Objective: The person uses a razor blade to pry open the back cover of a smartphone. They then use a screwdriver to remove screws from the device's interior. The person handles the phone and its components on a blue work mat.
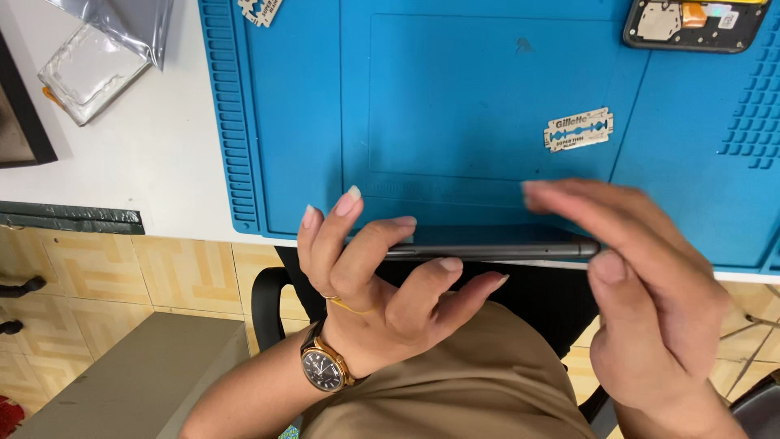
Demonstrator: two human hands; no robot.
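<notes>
Phone repair bench — blue work mat [455,97], razor blade [578,130], opened phone [691,28].

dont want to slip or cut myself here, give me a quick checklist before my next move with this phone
1. Left hand has a grip on the phone: ok, thumb and fingers pinch its left end.
2. Right hand has a grip on the other end: ok, thumb is at the right end, though the fingers are blurred.
3. Phone supported: ok by hand only, it is held edge-on at the near edge of the blue mat, over the lap.
4. Loose razor blade clear of the hands: ok, it lies flat on the mat beyond the right fingers.
5. Second blade at the mat's far left corner: ok, well away.
6. Phone's seam open or shut: cannot tell.
</notes>
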